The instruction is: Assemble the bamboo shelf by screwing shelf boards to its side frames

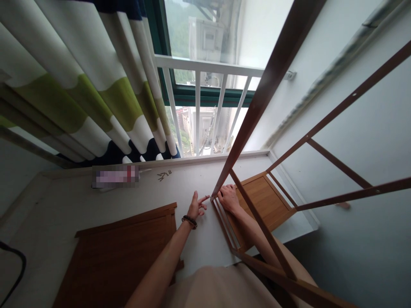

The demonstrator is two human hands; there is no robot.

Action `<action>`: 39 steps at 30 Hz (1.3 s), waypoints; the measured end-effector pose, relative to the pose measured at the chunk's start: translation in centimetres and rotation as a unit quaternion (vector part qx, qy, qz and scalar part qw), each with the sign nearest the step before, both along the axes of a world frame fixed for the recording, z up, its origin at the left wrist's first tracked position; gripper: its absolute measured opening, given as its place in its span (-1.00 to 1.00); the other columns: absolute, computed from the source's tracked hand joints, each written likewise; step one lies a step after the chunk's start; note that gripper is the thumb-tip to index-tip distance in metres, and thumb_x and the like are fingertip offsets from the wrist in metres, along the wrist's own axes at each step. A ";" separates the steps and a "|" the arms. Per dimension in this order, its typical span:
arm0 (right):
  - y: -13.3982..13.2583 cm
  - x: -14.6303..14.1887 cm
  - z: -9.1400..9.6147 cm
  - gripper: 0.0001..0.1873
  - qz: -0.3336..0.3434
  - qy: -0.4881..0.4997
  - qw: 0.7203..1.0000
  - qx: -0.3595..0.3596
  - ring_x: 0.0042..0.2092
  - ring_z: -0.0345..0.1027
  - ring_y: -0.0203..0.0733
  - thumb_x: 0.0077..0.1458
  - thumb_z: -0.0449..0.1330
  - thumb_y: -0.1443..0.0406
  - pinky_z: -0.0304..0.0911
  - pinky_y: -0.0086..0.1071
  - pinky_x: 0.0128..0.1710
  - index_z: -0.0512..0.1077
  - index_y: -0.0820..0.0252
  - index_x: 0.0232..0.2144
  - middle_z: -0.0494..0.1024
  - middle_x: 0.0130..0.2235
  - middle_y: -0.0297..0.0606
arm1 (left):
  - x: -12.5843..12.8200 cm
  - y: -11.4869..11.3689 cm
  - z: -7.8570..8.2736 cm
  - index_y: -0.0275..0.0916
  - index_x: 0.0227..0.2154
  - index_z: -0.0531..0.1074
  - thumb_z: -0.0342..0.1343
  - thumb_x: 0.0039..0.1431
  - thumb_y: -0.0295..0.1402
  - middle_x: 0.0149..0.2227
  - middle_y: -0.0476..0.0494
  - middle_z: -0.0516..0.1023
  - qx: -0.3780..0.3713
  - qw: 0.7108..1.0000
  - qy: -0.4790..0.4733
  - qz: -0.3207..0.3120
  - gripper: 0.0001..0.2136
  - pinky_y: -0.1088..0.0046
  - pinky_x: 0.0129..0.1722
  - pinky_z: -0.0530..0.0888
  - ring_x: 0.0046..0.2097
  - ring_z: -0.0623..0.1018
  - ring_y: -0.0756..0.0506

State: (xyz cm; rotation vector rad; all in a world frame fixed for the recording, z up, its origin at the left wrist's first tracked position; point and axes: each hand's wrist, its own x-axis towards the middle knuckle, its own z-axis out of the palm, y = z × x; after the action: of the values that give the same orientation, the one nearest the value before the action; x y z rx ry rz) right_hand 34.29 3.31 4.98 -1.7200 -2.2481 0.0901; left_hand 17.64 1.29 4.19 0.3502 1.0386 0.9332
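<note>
A brown metal shelf frame [257, 107] leans across the right of the view, its lower corner resting on a white surface [96, 201]. My left hand [196, 206], with a bead bracelet on the wrist, has its fingers spread and a finger touching that lower corner. My right hand [228, 197] lies inside the frame with fingers curled round the bottom bar at the same corner. A wooden shelf board [266, 201] sits within the frame under my right arm. A second, larger wooden board [125, 252] lies flat to the left.
Several small screws [164, 174] lie near the window sill. A blurred-out packet [115, 176] rests by the curtain [90, 81]. White window bars [205, 111] stand behind. A black cable [16, 265] curves at the left edge. White wall stands to the right.
</note>
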 end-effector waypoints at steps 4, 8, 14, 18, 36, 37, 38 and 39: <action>0.0 0.0 0.0 -0.69 0.004 0.001 1.000 -0.002 -0.28 0.16 -0.23 0.15 -0.10 0.30 -0.12 -0.32 -0.08 0.36 0.20 -0.53 0.45 -0.41 -0.26 | -0.3 0.9 2.0 -0.08 0.20 -0.16 -0.16 0.11 0.01 0.04 -0.37 0.35 0.063 0.996 -0.031 0.047 -0.36 0.64 -0.76 0.11 -0.59 0.34 0.09; -0.1 -0.1 0.1 -0.69 0.000 0.006 1.000 0.003 -0.29 0.16 -0.23 0.15 -0.09 0.29 -0.12 -0.31 -0.08 0.35 0.20 -0.54 0.45 -0.41 -0.26 | -0.5 -0.7 2.5 -0.03 0.20 -0.18 -0.20 0.12 0.03 0.02 -0.37 0.37 0.116 0.991 -0.070 0.001 -0.38 0.63 -0.76 0.09 -0.59 0.36 0.07; -0.1 0.0 0.1 -0.70 0.001 0.009 1.000 0.006 -0.30 0.16 -0.25 0.15 -0.09 0.29 -0.13 -0.31 -0.07 0.34 0.19 -0.54 0.46 -0.41 -0.28 | -0.1 -3.1 -0.1 -0.04 0.21 -0.23 -0.17 0.12 0.01 -0.09 -0.36 0.47 0.101 0.994 -0.002 -0.043 -0.36 0.63 -0.77 0.12 -0.59 0.39 0.04; 0.0 -0.1 0.0 -0.70 -0.001 0.009 1.000 0.004 -0.29 0.17 -0.24 0.15 -0.08 0.29 -0.13 -0.31 -0.06 0.35 0.19 -0.54 0.45 -0.42 -0.27 | -0.4 -1.7 0.0 -0.12 0.21 -0.21 -0.22 0.10 0.07 -0.02 -0.38 0.40 0.012 0.998 -0.024 -0.048 -0.33 0.62 -0.80 0.08 -0.58 0.39 0.02; -0.1 -0.1 0.2 -0.69 0.001 0.004 1.000 -0.004 -0.29 0.18 -0.24 0.15 -0.09 0.29 -0.13 -0.31 -0.06 0.35 0.19 -0.54 0.46 -0.41 -0.27 | -1.1 -2.8 0.2 -0.37 -0.72 0.35 -0.23 0.10 0.04 0.18 -0.26 0.14 0.080 0.989 -0.108 -0.064 -0.42 0.61 -0.77 0.04 -0.52 0.37 0.07; -0.1 -0.1 0.1 -0.69 0.001 0.002 1.000 -0.003 -0.28 0.18 -0.23 0.15 -0.10 0.29 -0.13 -0.31 -0.06 0.35 0.19 -0.53 0.46 -0.41 -0.27 | -1.2 -2.7 0.4 -0.36 -0.71 0.36 -0.24 0.10 0.03 0.19 -0.25 0.14 0.080 0.989 -0.107 -0.056 -0.42 0.60 -0.76 0.05 -0.51 0.37 0.07; -0.1 -0.1 0.1 -0.69 0.000 0.000 1.000 -0.003 -0.28 0.18 -0.23 0.15 -0.10 0.29 -0.13 -0.31 -0.06 0.35 0.19 -0.53 0.46 -0.41 -0.26 | -1.2 -2.6 0.6 -0.36 -0.70 0.37 -0.23 0.10 0.03 0.19 -0.24 0.14 0.078 0.990 -0.107 -0.049 -0.43 0.60 -0.75 0.05 -0.50 0.37 0.06; -0.1 -0.1 0.1 -0.69 0.001 -0.002 1.000 -0.003 -0.27 0.18 -0.23 0.15 -0.10 0.30 -0.13 -0.31 -0.06 0.35 0.19 -0.52 0.46 -0.40 -0.26 | -1.3 -2.4 0.9 -0.35 -0.68 0.38 -0.23 0.10 0.03 0.19 -0.23 0.14 0.077 0.990 -0.109 -0.045 -0.43 0.59 -0.75 0.05 -0.50 0.37 0.06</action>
State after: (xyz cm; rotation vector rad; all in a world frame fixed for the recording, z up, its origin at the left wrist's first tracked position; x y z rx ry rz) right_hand 34.20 3.19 5.09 -1.7230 -2.2548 0.0941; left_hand 16.39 -1.10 5.10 0.4103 0.7464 0.9512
